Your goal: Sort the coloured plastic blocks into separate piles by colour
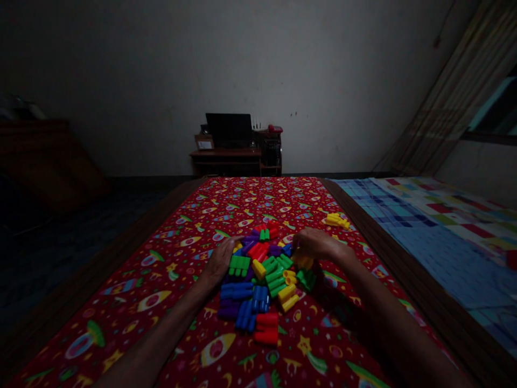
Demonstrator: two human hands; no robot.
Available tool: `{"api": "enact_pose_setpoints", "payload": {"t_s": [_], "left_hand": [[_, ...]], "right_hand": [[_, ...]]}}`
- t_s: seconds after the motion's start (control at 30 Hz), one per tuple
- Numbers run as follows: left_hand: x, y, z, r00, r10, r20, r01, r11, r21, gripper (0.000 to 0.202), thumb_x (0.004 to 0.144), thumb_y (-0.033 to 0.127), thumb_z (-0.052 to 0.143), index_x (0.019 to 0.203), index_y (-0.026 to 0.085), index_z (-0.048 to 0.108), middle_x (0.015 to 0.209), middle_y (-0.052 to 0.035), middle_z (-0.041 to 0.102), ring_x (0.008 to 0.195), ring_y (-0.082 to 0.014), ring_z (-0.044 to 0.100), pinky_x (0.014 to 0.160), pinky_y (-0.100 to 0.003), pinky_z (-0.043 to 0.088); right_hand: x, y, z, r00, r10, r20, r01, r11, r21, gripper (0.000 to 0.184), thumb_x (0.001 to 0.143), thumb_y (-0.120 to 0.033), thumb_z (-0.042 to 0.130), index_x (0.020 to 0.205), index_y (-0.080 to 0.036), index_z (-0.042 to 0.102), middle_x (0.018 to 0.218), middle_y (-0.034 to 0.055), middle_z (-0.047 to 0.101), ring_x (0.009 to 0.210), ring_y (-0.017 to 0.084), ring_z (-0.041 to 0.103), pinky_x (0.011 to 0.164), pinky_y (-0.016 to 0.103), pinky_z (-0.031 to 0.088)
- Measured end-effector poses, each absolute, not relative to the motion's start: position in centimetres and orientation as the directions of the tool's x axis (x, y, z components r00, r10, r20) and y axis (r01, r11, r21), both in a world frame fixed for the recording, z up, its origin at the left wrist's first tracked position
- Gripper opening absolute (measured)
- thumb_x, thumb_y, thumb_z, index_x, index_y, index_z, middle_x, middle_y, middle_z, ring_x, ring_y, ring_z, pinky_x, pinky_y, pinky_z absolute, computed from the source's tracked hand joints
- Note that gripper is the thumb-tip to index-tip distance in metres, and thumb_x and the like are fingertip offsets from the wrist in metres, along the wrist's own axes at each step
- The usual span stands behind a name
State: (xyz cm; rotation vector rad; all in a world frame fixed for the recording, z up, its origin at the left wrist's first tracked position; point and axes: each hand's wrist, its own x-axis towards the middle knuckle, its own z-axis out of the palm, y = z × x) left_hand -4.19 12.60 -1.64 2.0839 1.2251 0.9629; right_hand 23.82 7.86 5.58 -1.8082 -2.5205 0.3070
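Observation:
A pile of plastic building blocks in several colours, shaped like joined tubes, lies on the red patterned cloth (226,353). At the pile's left edge rests my left hand (220,261), fingers stretched out beside the purple blocks and a green block (239,265). My right hand (317,243) is over the right side, its fingers bent down around a yellow block (302,261); the fingertips are partly hidden. Below that hand is a dark green block (307,279). Blue blocks (245,314) and a red block (266,328) lie at the near end.
Some yellow blocks (337,220) lie apart, toward the right edge of the cloth. Beyond the far end stands a desk (226,153) with a black monitor (229,127). A bed with a blue checked sheet (388,215) is on the right, a wooden cabinet (40,161) on the left.

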Motion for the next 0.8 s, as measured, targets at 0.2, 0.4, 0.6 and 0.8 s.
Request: {"api": "enact_pose_setpoints", "payload": {"t_s": [0.2,0.4,0.6,0.8], "left_hand": [[-4.2,12.7,-1.8,0.331,0.894,0.302,0.506,-0.439,0.743,0.062,0.093,0.052,0.020,0.117,0.014,0.063,0.125,-0.0112,0.064,0.120,-0.0235,0.055,0.108,-0.039,0.039],[-4.3,12.8,-1.9,0.328,0.896,0.298,0.522,-0.435,0.734,0.064,0.093,0.053,0.020,0.118,0.013,0.063,0.125,-0.0119,0.064,0.118,-0.0240,0.056,0.107,-0.040,0.040],[-4.3,13.1,-2.1,0.326,0.892,0.313,0.514,-0.445,0.733,0.061,0.092,0.053,0.021,0.116,0.016,0.064,0.124,-0.0109,0.064,0.117,-0.0242,0.057,0.106,-0.041,0.041],[-4.3,13.2,-2.0,0.338,0.881,0.331,0.505,-0.466,0.726,0.062,0.092,0.052,0.021,0.114,0.014,0.064,0.121,-0.0120,0.066,0.116,-0.0246,0.058,0.106,-0.041,0.042]], "right_hand": [[26.2,9.5,4.4,-0.383,0.905,-0.187,0.848,0.264,-0.459,0.017,0.075,-0.023,0.065,0.086,-0.017,0.076,0.071,0.0010,0.069,0.058,0.011,0.054,0.050,0.019,0.033],[27.9,9.8,5.2,-0.389,0.896,-0.214,0.796,0.210,-0.568,0.031,0.075,-0.039,0.062,0.076,-0.011,0.073,0.060,-0.0005,0.060,0.053,0.010,0.046,0.049,0.021,0.030],[33.7,10.0,5.2,0.048,0.998,0.030,0.908,-0.031,-0.417,0.037,0.080,-0.043,0.056,0.075,-0.011,0.074,0.060,0.0031,0.062,0.056,0.013,0.052,0.052,0.024,0.030],[36.3,9.4,3.1,0.383,0.888,0.254,0.915,-0.326,-0.238,0.030,0.085,-0.032,0.053,0.097,-0.014,0.074,0.094,0.0126,0.072,0.082,0.021,0.064,0.063,0.027,0.039]]}}
